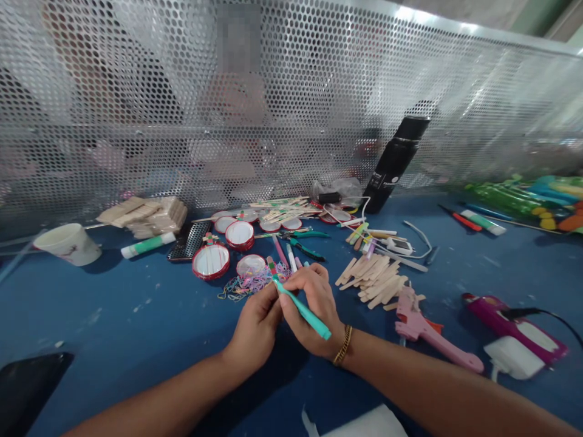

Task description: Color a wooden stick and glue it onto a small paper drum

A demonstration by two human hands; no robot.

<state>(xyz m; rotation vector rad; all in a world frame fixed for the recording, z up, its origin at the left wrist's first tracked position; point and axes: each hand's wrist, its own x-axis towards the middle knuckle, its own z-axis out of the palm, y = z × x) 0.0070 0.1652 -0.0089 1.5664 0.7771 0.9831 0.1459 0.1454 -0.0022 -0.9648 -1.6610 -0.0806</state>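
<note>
My right hand (316, 306) grips a teal marker (312, 317), its tip end pointing forward at what my left hand holds. Pinched in my left hand (255, 328) is a small craft stick (272, 267) coloured red and green at its upper end; my fingers hide its lower part. Both hands meet over the blue table (150, 352). Just beyond them lies a tangle of pastel strings (255, 281), beside red-rimmed white round pieces (211, 261). More markers (280, 250) lie behind my fingers. To the right spreads a heap of plain craft sticks (376, 279).
A pink glue gun (428, 334) and a purple tool with a cord (514, 328) lie right. Behind are green-handled pliers (307, 249) and a black bottle (394, 161) leaning against a perforated metal panel (291, 91). A paper cup (73, 246) and glue stick (148, 245) lie left.
</note>
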